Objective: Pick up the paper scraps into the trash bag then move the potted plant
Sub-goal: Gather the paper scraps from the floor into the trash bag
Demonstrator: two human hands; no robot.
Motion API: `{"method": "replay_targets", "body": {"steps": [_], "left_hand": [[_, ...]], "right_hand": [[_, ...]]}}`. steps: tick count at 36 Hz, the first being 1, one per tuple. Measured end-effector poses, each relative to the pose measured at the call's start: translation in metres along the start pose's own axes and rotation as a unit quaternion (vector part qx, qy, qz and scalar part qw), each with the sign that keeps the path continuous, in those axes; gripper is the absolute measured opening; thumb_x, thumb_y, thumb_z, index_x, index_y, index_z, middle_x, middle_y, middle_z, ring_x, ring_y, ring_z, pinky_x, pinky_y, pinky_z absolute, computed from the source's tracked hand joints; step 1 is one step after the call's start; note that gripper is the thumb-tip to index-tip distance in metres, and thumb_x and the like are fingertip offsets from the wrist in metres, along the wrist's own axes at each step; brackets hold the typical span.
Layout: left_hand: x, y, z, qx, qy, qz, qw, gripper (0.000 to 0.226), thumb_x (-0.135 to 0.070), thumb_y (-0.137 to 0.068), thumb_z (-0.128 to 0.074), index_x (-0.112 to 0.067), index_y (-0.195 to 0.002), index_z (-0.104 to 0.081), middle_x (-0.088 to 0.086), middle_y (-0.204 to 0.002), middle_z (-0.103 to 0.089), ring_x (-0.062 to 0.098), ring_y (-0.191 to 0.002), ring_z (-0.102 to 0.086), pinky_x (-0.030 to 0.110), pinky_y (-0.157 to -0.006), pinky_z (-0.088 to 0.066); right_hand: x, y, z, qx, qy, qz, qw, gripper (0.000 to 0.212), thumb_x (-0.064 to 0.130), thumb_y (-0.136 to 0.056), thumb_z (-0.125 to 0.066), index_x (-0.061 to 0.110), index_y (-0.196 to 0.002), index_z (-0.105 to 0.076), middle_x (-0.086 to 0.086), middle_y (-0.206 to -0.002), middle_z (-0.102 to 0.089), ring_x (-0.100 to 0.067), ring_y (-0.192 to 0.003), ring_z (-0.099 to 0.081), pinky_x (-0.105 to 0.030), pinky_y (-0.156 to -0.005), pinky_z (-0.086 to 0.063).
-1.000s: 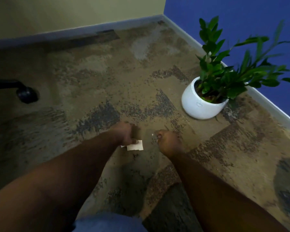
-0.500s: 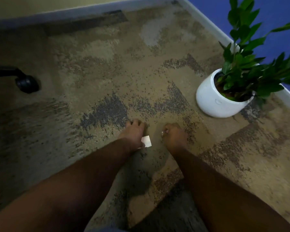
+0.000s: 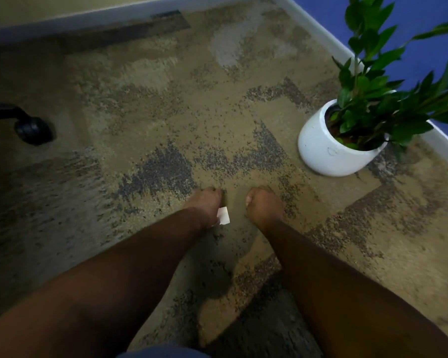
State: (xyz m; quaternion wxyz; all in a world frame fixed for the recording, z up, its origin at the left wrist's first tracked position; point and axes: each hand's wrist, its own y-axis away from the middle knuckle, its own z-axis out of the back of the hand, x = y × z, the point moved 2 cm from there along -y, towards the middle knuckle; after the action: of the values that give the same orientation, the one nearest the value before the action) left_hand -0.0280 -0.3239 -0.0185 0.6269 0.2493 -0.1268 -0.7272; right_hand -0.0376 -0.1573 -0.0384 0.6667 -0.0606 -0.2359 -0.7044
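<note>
Both my hands are down near the patterned carpet at the centre of the view. My left hand (image 3: pixel 204 206) is closed around a small white paper scrap (image 3: pixel 224 216), which sticks out below the fingers toward the wrist. A short gap to the right, my right hand (image 3: pixel 263 206) is curled into a fist; nothing shows in it. The potted plant (image 3: pixel 330 151), green leaves in a round white pot, stands on the floor to the upper right of my right hand, close to the blue wall. No trash bag is in view.
A black chair leg with a caster (image 3: pixel 33 130) reaches in from the left edge. White baseboards (image 3: pixel 88 19) run along the beige far wall and along the blue wall on the right. Brown and grey carpet (image 3: pixel 166 99) covers the floor.
The view has tilted down and shifted left, so the plant sits further right. My left hand has turned, and the paper scrap now pokes out at its right side instead of hanging below.
</note>
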Motion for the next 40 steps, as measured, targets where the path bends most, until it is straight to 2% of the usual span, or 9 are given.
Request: {"method": "replay_targets", "body": {"steps": [3, 9, 14, 19, 24, 28, 33, 38, 40], "left_hand": [[-0.008, 0.002, 0.001, -0.001, 0.011, -0.010, 1.000, 0.040, -0.019, -0.088, -0.067, -0.012, -0.125, -0.054, 0.012, -0.129, -0.059, 0.032, -0.119, -0.058, 0.037, -0.096, -0.047], [-0.024, 0.000, 0.007, 0.041, -0.003, -0.025, 0.999, 0.033, -0.016, -0.090, -0.063, -0.010, -0.121, -0.057, 0.013, -0.128, -0.060, 0.032, -0.118, -0.059, 0.039, -0.097, -0.049], [-0.053, -0.004, 0.016, 0.021, -0.024, -0.059, 0.998, 0.045, -0.016, -0.088, -0.067, -0.009, -0.131, -0.052, 0.016, -0.134, -0.056, 0.032, -0.123, -0.056, 0.038, -0.100, -0.045], [-0.099, 0.002, 0.034, -0.017, -0.025, -0.112, 0.993, 0.056, -0.016, -0.081, -0.074, -0.006, -0.127, -0.044, 0.019, -0.127, -0.057, 0.036, -0.116, -0.058, 0.038, -0.087, -0.046], [-0.161, 0.008, 0.059, -0.023, -0.057, -0.199, 0.978, 0.028, -0.010, -0.087, -0.066, -0.005, -0.113, -0.057, 0.017, -0.120, -0.061, 0.033, -0.111, -0.058, 0.035, -0.085, -0.043], [-0.218, 0.016, 0.077, -0.041, -0.081, -0.260, 0.961, 0.004, -0.009, -0.092, -0.058, -0.011, -0.095, -0.060, 0.016, -0.111, -0.063, 0.032, -0.104, -0.060, 0.036, -0.084, -0.045], [-0.288, 0.030, 0.088, -0.071, -0.078, -0.337, 0.936, 0.019, -0.007, -0.090, -0.060, -0.005, -0.107, -0.067, 0.016, -0.115, -0.065, 0.031, -0.105, -0.061, 0.035, -0.086, -0.048], [-0.353, 0.041, 0.088, -0.090, -0.089, -0.385, 0.914, 0.023, -0.012, -0.090, -0.063, -0.007, -0.112, -0.068, 0.013, -0.116, -0.065, 0.029, -0.105, -0.063, 0.040, -0.094, -0.050], [-0.377, 0.046, 0.090, -0.093, -0.091, -0.383, 0.915, 0.025, -0.016, -0.087, -0.066, -0.008, -0.111, -0.068, 0.014, -0.116, -0.065, 0.031, -0.105, -0.064, 0.042, -0.094, -0.052]], "right_hand": [[-0.003, 0.003, 0.001, 0.029, 0.009, 0.023, 0.999, 0.012, 0.011, -0.080, -0.060, 0.019, -0.079, -0.068, -0.004, -0.100, -0.061, -0.023, -0.090, -0.060, -0.029, -0.081, -0.051], [-0.010, 0.022, 0.014, 0.061, -0.027, 0.056, 0.996, 0.011, 0.007, -0.080, -0.060, 0.014, -0.076, -0.067, -0.007, -0.095, -0.063, -0.023, -0.089, -0.059, -0.030, -0.078, -0.049], [-0.035, 0.046, 0.025, 0.065, -0.055, 0.051, 0.995, 0.012, 0.002, -0.083, -0.056, 0.010, -0.084, -0.066, -0.011, -0.096, -0.065, -0.025, -0.092, -0.058, -0.029, -0.073, -0.040], [-0.061, 0.067, 0.057, 0.035, -0.041, 0.036, 0.998, 0.011, 0.011, -0.087, -0.052, 0.020, -0.082, -0.056, -0.007, -0.090, -0.060, -0.023, -0.084, -0.053, -0.028, -0.070, -0.035], [-0.092, 0.080, 0.107, 0.014, -0.024, 0.006, 1.000, 0.018, 0.010, -0.087, -0.052, 0.025, -0.078, -0.049, -0.001, -0.089, -0.056, -0.019, -0.083, -0.051, -0.029, -0.065, -0.034], [-0.121, 0.093, 0.153, -0.022, 0.013, 0.018, 1.000, 0.018, 0.015, -0.088, -0.054, 0.028, -0.077, -0.049, -0.002, -0.093, -0.060, -0.019, -0.084, -0.053, -0.028, -0.071, -0.039], [-0.167, 0.110, 0.206, -0.077, 0.052, 0.008, 0.996, 0.012, 0.018, -0.091, -0.050, 0.016, -0.092, -0.062, -0.010, -0.099, -0.066, -0.028, -0.093, -0.060, -0.026, -0.070, -0.036], [-0.197, 0.138, 0.263, -0.085, 0.007, 0.002, 0.996, 0.023, 0.045, -0.075, -0.042, 0.029, -0.061, -0.045, -0.001, -0.080, -0.060, -0.019, -0.076, -0.053, -0.026, -0.068, -0.037], [-0.213, 0.148, 0.280, -0.090, 0.017, -0.017, 0.996, 0.025, 0.035, -0.083, -0.052, 0.029, -0.060, -0.041, 0.004, -0.073, -0.055, -0.019, -0.073, -0.052, -0.025, -0.063, -0.036]]}}
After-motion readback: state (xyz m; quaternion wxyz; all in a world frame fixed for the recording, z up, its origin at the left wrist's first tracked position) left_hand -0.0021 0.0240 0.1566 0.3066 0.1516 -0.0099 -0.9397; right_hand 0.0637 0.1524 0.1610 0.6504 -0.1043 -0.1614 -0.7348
